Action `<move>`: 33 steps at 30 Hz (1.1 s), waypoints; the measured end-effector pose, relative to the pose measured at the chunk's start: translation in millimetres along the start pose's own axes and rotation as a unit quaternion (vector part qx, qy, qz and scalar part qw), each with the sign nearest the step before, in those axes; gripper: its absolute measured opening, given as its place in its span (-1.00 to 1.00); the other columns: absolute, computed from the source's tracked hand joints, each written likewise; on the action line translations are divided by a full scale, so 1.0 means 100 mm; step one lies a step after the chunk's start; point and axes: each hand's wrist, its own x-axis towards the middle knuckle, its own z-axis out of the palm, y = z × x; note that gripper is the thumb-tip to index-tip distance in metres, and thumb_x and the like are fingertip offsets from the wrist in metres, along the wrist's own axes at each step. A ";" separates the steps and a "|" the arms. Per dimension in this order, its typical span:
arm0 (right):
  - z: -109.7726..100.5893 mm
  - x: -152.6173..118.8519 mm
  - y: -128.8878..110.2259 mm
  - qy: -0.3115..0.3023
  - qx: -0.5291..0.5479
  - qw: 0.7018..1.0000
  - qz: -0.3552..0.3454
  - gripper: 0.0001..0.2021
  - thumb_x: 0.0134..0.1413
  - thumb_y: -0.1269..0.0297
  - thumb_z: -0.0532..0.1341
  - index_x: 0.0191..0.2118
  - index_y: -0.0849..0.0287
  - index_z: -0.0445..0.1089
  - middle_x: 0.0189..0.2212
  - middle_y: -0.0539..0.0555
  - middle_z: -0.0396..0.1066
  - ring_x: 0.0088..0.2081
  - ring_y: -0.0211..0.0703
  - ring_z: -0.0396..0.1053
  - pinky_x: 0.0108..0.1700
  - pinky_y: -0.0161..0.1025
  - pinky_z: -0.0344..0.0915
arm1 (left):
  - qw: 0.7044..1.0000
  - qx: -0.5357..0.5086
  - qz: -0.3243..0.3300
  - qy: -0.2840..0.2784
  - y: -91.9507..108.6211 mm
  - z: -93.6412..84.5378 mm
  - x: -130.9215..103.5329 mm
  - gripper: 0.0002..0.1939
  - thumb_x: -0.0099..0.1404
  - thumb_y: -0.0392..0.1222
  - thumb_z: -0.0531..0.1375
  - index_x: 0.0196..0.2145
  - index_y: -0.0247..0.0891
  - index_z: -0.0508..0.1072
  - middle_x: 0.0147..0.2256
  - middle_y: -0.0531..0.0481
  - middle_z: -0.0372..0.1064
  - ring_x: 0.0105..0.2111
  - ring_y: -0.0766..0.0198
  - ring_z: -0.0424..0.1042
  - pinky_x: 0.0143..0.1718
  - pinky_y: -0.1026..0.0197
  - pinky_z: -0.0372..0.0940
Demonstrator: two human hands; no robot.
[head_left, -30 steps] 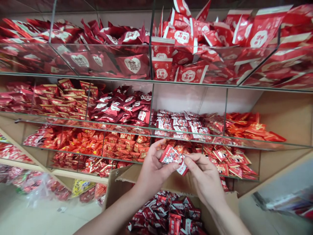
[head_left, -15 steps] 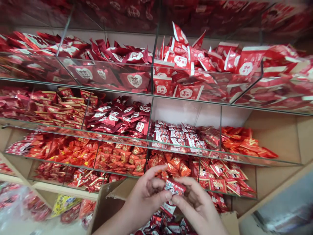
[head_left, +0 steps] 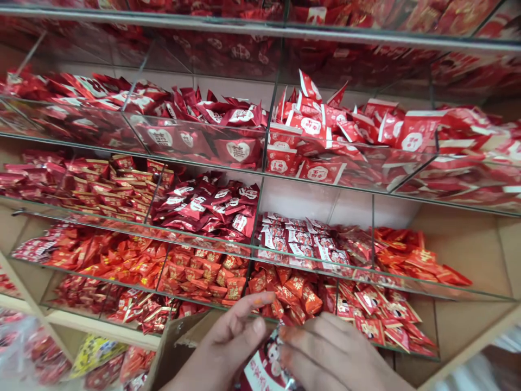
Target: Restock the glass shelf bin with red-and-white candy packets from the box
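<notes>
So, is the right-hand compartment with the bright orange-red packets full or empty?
Partly full: the orange-red packets slope down in a low heap, with the white back panel showing above them.

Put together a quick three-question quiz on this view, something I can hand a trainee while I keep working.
1. Multiple choice: what is the main colour of the patterned bag at the lower left?
a) blue
b) yellow
c) black

2. True or false: the right hand covers part of the packet at the bottom of the view.

3. Fill in the blank: near the left hand, the wall of an open ____ box shows below the shelves.

Key: 1 b; 2 true; 3 cardboard
</notes>
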 end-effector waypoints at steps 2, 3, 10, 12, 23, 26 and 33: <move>-0.12 0.09 0.19 0.028 -0.055 0.998 0.011 -0.76 0.04 0.40 0.09 -0.14 0.11 0.31 -0.30 0.05 0.46 -0.40 -0.23 0.32 -0.39 -0.29 0.24 | 0.998 0.036 0.016 0.049 0.01 -0.08 -0.01 -0.65 0.16 -0.02 0.10 -0.09 -0.11 0.26 -0.51 0.07 0.39 -0.56 0.40 0.33 -0.51 0.32 0.20; -0.17 0.16 0.32 0.044 -0.087 0.994 0.047 -0.77 0.04 0.40 0.08 -0.15 0.13 0.31 -0.31 0.07 0.45 -0.38 -0.21 0.31 -0.37 -0.27 0.23 | 0.992 0.089 0.036 0.081 0.02 -0.15 -0.01 -0.68 0.17 -0.03 0.09 -0.11 -0.11 0.28 -0.46 0.04 0.42 -0.51 0.36 0.36 -0.48 0.30 0.22; 0.07 0.89 1.49 -0.054 -0.250 0.937 0.237 -0.81 0.07 0.32 0.02 -0.34 0.26 0.35 -0.43 0.15 0.37 -0.36 -0.14 0.36 -0.41 -0.29 0.16 | 0.862 0.441 0.128 0.216 -0.15 -0.89 0.25 -0.81 0.16 -0.08 0.08 -0.30 -0.20 0.36 -0.41 0.04 0.41 -0.35 0.24 0.40 -0.29 0.26 0.25; 0.23 1.06 1.67 -0.120 -0.251 0.926 0.253 -0.82 0.06 0.38 0.02 -0.29 0.27 0.34 -0.36 0.17 0.39 -0.32 -0.14 0.37 -0.37 -0.30 0.17 | 0.875 0.416 0.112 0.222 -0.31 -1.09 0.29 -0.79 0.16 -0.08 0.08 -0.28 -0.21 0.34 -0.41 0.03 0.41 -0.34 0.22 0.40 -0.29 0.25 0.27; 0.59 1.05 1.84 -0.183 -0.156 0.927 0.289 -0.73 0.01 0.16 0.07 -0.24 0.17 0.38 -0.29 0.13 0.43 -0.25 -0.13 0.36 -0.26 -0.32 0.19 | 0.884 0.374 0.098 0.264 -0.94 -1.49 0.14 -0.74 0.12 -0.01 0.07 -0.31 -0.24 0.34 -0.43 0.01 0.40 -0.38 0.21 0.37 -0.32 0.25 0.26; 0.60 1.05 1.88 -0.154 -0.102 0.936 0.298 -0.74 -0.06 0.24 0.13 -0.21 0.21 0.35 -0.28 0.15 0.42 -0.23 -0.12 0.34 -0.22 -0.32 0.17 | 0.882 0.375 0.098 0.268 -0.96 -1.50 0.16 -0.74 0.12 0.00 0.07 -0.33 -0.24 0.33 -0.48 0.04 0.36 -0.43 0.24 0.34 -0.37 0.26 0.25; 0.64 1.07 1.96 -0.089 -0.077 0.936 0.333 -0.59 -0.17 0.29 0.21 -0.11 0.26 0.27 -0.21 0.17 0.33 -0.19 -0.15 0.29 -0.17 -0.35 0.17 | 0.880 0.384 0.081 0.267 -0.99 -1.49 0.17 -0.69 0.13 0.03 0.06 -0.26 -0.23 0.29 -0.51 0.07 0.33 -0.47 0.26 0.32 -0.41 0.28 0.23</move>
